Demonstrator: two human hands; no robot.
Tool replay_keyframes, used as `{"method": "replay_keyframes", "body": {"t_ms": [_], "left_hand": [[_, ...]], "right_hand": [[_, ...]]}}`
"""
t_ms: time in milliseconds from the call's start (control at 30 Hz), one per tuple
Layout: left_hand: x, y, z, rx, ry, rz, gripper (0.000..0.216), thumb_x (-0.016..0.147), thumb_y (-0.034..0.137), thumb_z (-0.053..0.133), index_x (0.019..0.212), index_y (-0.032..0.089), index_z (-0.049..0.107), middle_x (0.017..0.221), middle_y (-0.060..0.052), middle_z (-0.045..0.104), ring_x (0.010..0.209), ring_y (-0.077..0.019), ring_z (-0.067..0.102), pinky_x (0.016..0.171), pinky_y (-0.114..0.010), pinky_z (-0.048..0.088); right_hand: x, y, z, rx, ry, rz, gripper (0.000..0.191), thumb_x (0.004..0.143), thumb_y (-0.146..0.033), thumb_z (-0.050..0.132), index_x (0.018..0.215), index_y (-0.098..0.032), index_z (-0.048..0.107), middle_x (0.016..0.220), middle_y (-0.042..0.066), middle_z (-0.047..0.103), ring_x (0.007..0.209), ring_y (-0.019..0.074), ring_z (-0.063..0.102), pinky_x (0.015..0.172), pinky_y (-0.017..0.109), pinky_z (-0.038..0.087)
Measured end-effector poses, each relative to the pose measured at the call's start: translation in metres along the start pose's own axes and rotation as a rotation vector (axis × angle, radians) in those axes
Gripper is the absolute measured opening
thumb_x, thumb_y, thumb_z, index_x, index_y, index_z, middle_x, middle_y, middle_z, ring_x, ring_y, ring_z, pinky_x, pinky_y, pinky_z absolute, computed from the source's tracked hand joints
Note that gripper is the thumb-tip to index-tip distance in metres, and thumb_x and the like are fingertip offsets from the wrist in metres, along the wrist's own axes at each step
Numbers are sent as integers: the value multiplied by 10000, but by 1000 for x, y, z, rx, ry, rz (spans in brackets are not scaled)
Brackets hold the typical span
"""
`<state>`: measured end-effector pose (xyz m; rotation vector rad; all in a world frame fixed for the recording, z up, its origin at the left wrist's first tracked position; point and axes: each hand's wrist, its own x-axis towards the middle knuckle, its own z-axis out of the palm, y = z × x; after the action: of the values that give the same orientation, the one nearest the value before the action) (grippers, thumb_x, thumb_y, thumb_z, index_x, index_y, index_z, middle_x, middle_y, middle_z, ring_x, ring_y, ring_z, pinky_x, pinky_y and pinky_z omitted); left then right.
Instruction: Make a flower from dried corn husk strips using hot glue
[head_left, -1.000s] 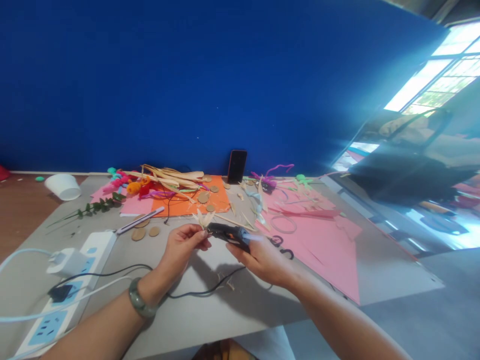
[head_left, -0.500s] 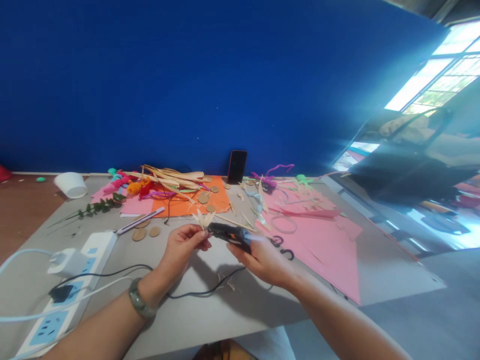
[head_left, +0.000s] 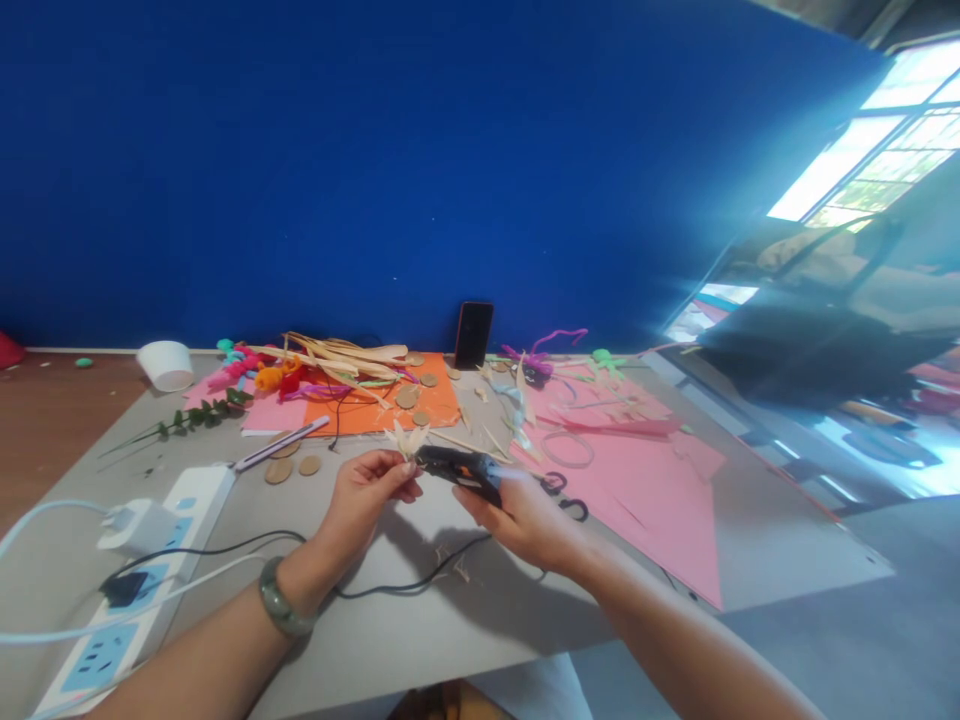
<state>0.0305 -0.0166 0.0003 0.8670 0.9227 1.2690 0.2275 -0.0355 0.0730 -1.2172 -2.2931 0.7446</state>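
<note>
On the worktop (head_left: pixel 360 645), a power strip (head_left: pixel 196 500) lies left of the left hand (head_left: pixel 371 492), a sprig (head_left: pixel 214 410) behind it and a cup (head_left: pixel 166 367) farther back. A phone (head_left: pixel 474 335) stands before the wall (head_left: pixel 375 150), between strips (head_left: pixel 349 356) and paper sheets (head_left: pixel 645 500). Scissors (head_left: pixel 576 518) lie just beside the right hand (head_left: pixel 532 520), whose glue gun (head_left: pixel 456 465) sits next to the husk (head_left: pixel 407 440) in the left.

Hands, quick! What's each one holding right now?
Left hand: closed, fingertips pinching the pale petal-like piece.
Right hand: closed around the black glue gun, its tip by that piece.
</note>
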Motion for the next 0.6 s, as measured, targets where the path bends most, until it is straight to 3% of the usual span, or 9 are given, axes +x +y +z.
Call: {"method": "replay_keyframes", "body": {"t_ms": [400,533,600], "left_hand": [[0,3,1,2,13,22,243,638,299,795,693,122,638,537,-29,692,476,-108,623,493,-186,496],[1,3,-1,22,40,26,242,634,287,800,704,117,643,563,-31,699,496,-112,633,500,-192,507],[2,1,-3,30,39,32,234,651,286,790,715,116,642,597,-39,710,519,-114,642,516,-197,516]], "right_hand": [[-6,8,2,27,12,-35,231,934,-317,430,852,-150,568,703,11,544,623,127,465,599,237,380],[-8,34,5,-146,18,-17,95,843,-258,526,877,-169,528,711,18,570,609,139,488,573,242,337],[-7,50,8,-323,-1,-26,128,784,-196,540,909,-169,528,746,32,589,638,156,501,590,255,312]]}}
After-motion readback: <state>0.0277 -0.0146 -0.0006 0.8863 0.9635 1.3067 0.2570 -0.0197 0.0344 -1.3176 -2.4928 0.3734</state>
